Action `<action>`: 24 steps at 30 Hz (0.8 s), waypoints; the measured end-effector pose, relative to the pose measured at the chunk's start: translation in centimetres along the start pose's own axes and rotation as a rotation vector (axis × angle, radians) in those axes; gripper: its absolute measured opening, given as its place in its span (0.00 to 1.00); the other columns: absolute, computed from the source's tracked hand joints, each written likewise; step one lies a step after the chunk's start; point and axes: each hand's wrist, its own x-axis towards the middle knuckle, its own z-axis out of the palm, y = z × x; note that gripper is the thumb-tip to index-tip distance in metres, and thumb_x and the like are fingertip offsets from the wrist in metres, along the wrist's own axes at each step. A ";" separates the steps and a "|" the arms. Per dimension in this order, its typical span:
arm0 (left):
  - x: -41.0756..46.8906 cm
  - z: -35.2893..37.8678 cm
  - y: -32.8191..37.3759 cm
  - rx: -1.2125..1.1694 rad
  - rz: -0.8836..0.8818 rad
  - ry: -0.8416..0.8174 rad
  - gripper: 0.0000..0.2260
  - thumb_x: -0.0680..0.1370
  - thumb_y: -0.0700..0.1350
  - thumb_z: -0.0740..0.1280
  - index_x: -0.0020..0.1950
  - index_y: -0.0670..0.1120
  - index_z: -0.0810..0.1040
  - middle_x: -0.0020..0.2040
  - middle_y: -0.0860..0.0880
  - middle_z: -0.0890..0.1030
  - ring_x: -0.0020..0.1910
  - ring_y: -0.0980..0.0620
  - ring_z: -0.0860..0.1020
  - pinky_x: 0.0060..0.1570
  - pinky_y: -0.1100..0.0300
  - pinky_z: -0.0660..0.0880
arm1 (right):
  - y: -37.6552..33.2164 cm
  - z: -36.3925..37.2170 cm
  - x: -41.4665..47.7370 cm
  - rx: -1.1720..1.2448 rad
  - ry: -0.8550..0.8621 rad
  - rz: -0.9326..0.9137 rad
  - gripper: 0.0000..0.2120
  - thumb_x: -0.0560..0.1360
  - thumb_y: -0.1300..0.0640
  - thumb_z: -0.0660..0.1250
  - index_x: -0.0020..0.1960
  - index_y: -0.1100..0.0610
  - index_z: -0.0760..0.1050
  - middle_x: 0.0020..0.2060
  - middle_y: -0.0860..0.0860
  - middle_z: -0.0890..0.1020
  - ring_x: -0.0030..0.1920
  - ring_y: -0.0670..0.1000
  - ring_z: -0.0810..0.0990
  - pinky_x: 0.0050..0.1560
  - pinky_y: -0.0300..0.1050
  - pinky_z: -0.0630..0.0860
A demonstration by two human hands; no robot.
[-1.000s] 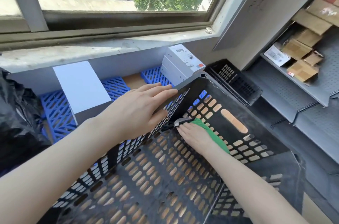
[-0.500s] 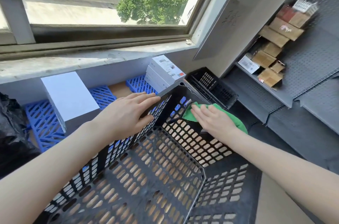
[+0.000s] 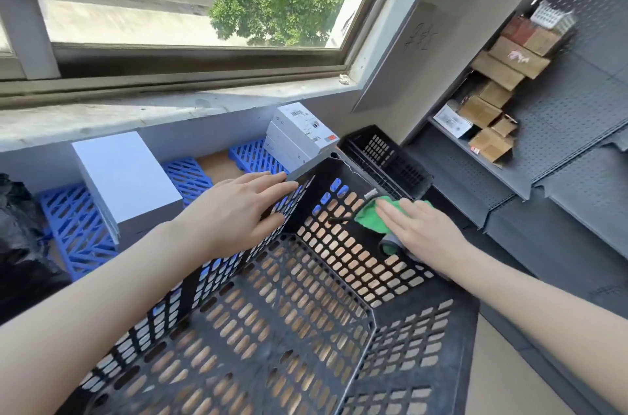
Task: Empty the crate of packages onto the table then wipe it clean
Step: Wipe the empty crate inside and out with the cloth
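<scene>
The crate (image 3: 272, 329) sits right in front of you below the window sill (image 3: 102, 115), with a tan surface showing through its holes and its far corner just beside a stack of labelled white boxes (image 3: 299, 132). Your right hand (image 3: 421, 231) lies flat on the green cloth (image 3: 368, 217), pressing it against the inside of the crate's far wall near the rim; its fingers (image 3: 394, 214) are straight and slightly apart. Your left hand (image 3: 238, 210) rests on the left wall's rim near that far corner, fingers straight and together on top, the thumb on the inner side. To the left of the crate a plain white box (image 3: 125, 176) stands on blue pallets (image 3: 74, 231), with a black bag (image 3: 20, 238) beyond it. A second crate (image 3: 384, 156) lies behind the far wall, and a grey shelf (image 3: 482, 163) on the right holds cardboard boxes (image 3: 492, 102).
</scene>
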 end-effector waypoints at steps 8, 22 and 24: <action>0.1 0.1 -0.3 -0.006 -0.013 0.001 0.34 0.74 0.65 0.40 0.78 0.57 0.57 0.77 0.57 0.62 0.76 0.52 0.61 0.73 0.52 0.62 | 1.0 0.0 -2.3 -0.001 -0.013 -0.071 0.19 0.73 0.57 0.70 0.62 0.63 0.77 0.61 0.56 0.79 0.51 0.57 0.73 0.43 0.51 0.74; 0.1 0.3 -0.4 0.004 -0.014 0.001 0.33 0.75 0.65 0.42 0.78 0.56 0.58 0.77 0.57 0.62 0.77 0.52 0.60 0.74 0.53 0.61 | 1.4 -0.7 3.1 0.135 -0.099 -0.002 0.30 0.61 0.60 0.77 0.62 0.62 0.77 0.62 0.56 0.79 0.50 0.57 0.79 0.43 0.51 0.79; 0.1 0.3 -0.5 0.001 -0.014 -0.001 0.33 0.75 0.65 0.41 0.78 0.56 0.58 0.77 0.57 0.61 0.77 0.52 0.60 0.74 0.53 0.61 | 1.3 -0.3 1.4 0.163 -0.072 0.004 0.28 0.63 0.62 0.76 0.63 0.63 0.77 0.63 0.56 0.78 0.51 0.58 0.79 0.43 0.52 0.79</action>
